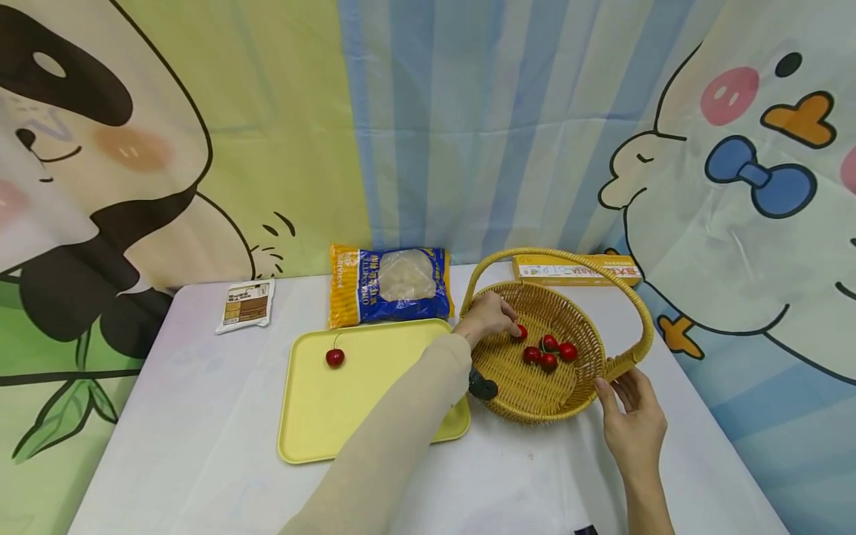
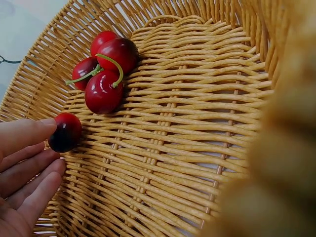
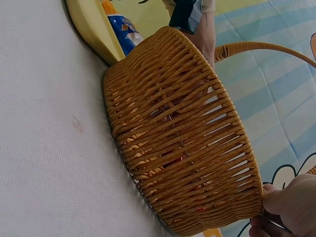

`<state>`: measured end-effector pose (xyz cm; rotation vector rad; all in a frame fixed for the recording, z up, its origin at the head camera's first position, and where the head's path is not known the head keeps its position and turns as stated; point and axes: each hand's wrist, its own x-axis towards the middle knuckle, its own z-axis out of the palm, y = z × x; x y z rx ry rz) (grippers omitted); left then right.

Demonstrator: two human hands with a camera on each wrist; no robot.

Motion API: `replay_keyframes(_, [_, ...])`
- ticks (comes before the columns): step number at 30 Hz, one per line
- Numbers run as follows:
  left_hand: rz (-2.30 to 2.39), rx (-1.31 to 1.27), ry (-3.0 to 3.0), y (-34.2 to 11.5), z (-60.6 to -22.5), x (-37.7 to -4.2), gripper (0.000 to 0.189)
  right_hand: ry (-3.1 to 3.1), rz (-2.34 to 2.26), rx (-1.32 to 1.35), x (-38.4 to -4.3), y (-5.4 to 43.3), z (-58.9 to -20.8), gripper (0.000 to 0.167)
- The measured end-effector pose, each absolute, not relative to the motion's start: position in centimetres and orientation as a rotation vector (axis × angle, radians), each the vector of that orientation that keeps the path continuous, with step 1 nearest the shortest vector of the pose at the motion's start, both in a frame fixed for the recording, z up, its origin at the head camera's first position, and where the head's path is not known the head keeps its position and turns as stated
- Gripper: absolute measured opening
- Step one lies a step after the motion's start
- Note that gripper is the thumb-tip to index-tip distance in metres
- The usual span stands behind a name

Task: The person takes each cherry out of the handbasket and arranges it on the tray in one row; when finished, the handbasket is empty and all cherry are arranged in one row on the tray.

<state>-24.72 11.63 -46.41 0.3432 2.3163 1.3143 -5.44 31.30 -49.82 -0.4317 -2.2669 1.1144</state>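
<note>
Inside the round wicker basket (image 1: 535, 390) my left hand (image 1: 490, 318) reaches down over the near left rim. It pinches a dark red cherry (image 2: 65, 132) at its fingertips, low over the woven bottom. A cluster of several cherries (image 2: 104, 96), some with green stems, lies on the basket floor beside it. My right hand (image 1: 635, 416) holds the basket's right rim by the foot of the arched handle (image 1: 642, 327); in the right wrist view its thumb and fingers (image 3: 274, 200) grip the rim from both sides.
Left of the basket lies a yellow tray (image 1: 314, 431) with one stemmed cherry (image 1: 335, 358) on it. Behind stand a blue and orange food bag (image 1: 401, 286) and a yellow box (image 1: 575, 269). A small white packet (image 1: 246, 305) lies at the far left. A printed curtain backs the table.
</note>
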Motion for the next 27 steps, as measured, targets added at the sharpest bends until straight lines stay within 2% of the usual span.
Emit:
replay_keyframes(15, [1.27,0.339,2.339,11.71,-46.48,-24.57,0.035,-2.28,1.116,-0.448,-5.48,31.27,-49.83,0.054])
replay_keyframes(27, [1.248,0.365,2.351,11.87,-46.51,-24.66,0.032,-2.268,1.109,-0.428,-5.5,31.26,-49.79,0.053])
